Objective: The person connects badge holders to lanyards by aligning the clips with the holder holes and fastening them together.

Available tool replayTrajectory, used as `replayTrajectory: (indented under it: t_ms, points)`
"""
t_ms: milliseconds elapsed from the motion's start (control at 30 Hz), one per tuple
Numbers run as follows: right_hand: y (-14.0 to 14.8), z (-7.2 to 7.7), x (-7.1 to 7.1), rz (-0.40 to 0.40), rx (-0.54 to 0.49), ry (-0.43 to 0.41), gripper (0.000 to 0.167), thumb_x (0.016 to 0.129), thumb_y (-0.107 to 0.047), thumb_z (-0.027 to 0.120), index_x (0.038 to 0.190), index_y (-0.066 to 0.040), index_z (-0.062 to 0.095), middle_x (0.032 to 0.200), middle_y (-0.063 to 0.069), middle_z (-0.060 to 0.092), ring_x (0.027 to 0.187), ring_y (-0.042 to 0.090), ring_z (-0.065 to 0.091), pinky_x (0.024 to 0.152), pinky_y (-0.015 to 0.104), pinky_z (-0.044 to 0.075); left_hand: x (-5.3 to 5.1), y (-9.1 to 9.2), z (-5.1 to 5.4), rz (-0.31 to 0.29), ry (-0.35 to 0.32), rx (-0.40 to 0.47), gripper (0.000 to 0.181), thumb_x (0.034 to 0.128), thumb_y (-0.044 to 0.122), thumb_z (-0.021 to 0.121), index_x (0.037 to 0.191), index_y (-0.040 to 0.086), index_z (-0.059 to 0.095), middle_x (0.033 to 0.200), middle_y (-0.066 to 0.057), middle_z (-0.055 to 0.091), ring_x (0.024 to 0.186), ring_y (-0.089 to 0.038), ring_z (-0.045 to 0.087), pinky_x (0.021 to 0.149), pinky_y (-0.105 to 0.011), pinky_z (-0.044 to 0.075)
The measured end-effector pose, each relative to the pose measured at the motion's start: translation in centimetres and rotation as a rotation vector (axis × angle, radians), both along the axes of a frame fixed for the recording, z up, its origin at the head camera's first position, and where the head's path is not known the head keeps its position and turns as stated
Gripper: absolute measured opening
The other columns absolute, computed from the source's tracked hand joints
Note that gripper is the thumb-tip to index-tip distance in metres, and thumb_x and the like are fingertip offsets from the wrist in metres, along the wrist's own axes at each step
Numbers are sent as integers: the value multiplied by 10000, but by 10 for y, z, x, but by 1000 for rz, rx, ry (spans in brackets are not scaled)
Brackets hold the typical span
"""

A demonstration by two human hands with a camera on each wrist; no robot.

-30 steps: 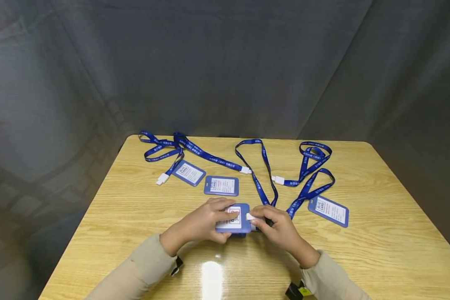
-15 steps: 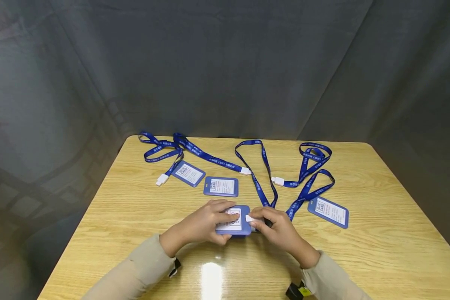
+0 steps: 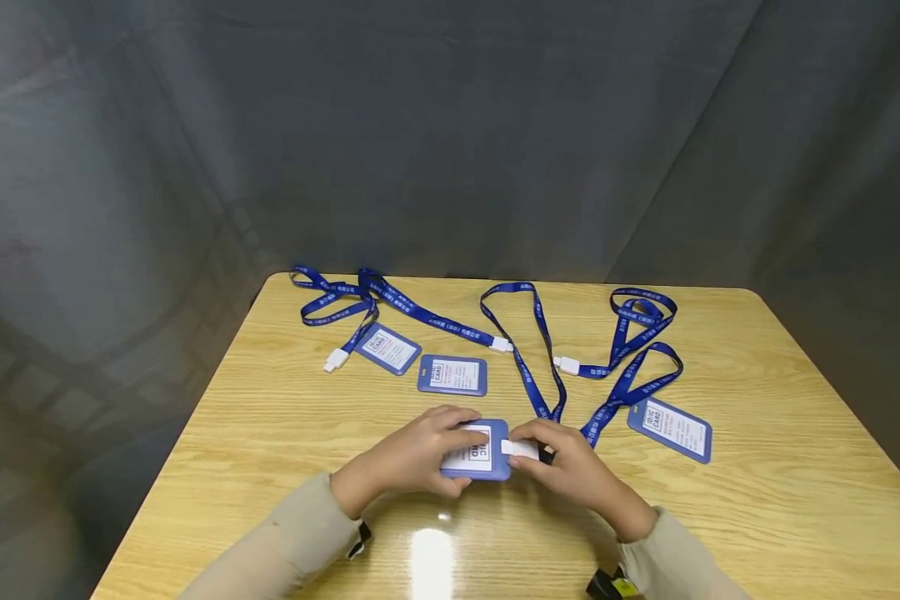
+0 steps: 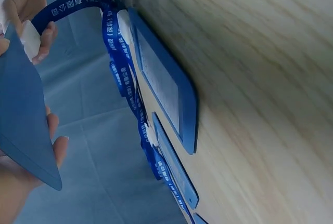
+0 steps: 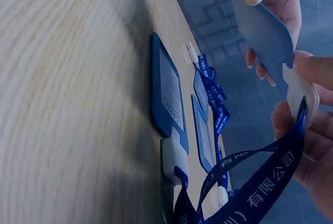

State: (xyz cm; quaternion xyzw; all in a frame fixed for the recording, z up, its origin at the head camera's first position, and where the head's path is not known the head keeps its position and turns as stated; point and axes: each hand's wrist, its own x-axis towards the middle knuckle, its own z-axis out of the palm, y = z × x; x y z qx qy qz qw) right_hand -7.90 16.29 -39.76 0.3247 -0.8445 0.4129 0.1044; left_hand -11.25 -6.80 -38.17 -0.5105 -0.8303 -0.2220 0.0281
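While left fingers [image 3: 463, 438] grip one badge [image 3: 499, 458], another badge [image 3: 671, 428] reads “ID/IC CARD”.

— Where does the head view look from?
— Above the near side, facing forward and down, far enough back for most of the table [image 3: 757, 508] and the far curtain [image 3: 450, 142].
— And the wrist views?
— Both look from low and close, skimming the table towards the curtain, tipped sideways in opposite directions.
— Anything shared?
— The held card [image 3: 482, 458], left hand [image 3: 423, 454], right hand [image 3: 570, 467] and lanyards [image 3: 435, 319] show in all three; both wrist views catch the card's plain face.
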Motion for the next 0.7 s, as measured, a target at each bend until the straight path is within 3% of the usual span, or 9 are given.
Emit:
replayTrajectory:
  t_ms: [300, 700]
  points:
    - [1, 0, -2, 0, 65, -155, 236, 747, -172, 656, 951, -83, 582, 870, -4, 580, 659, 73, 461, 543, 246, 429, -2, -2, -5, 18, -11, -3, 540, 631, 317, 671, 1128, 134, 568, 1196, -103, 451, 1099, -213, 404, 946, -314, 303]
    - [1, -7, -1, -72, 132, -187, 281, 739, -117, 662, 1002, -81, 571, 939, -3, 577, 781, 92, 521, 669, 254, 460, -3, -10, -10, 76, -54, 51, 580, 630, 301, 681, 1169, 143, 536, 1225, -102, 429, 1103, -205, 391, 923, -328, 332]
